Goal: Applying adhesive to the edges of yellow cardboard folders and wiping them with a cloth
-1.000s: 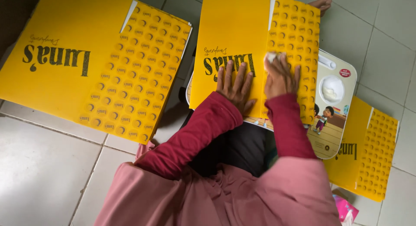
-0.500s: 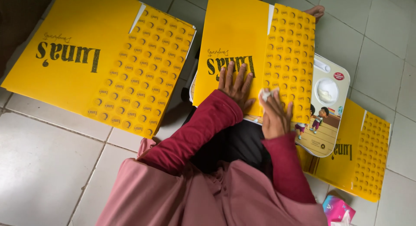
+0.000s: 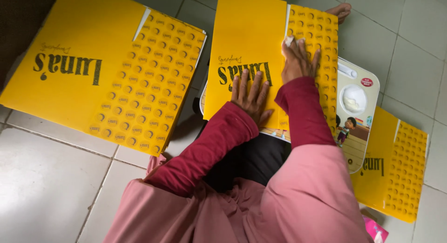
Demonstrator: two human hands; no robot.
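Pressing flat yellow card sheet, dotted right panel, dark lettering, both palms down

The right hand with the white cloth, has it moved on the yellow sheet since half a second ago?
Yes. The right hand has slid up the yellow sheet, away from the body, along the seam beside the dotted panel. The left hand lies flat below it.

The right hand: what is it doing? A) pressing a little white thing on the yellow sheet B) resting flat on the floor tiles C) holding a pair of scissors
A: the right hand presses a small white wad under its fingertips onto the middle yellow sheet, while the left hand lies flat beside it.
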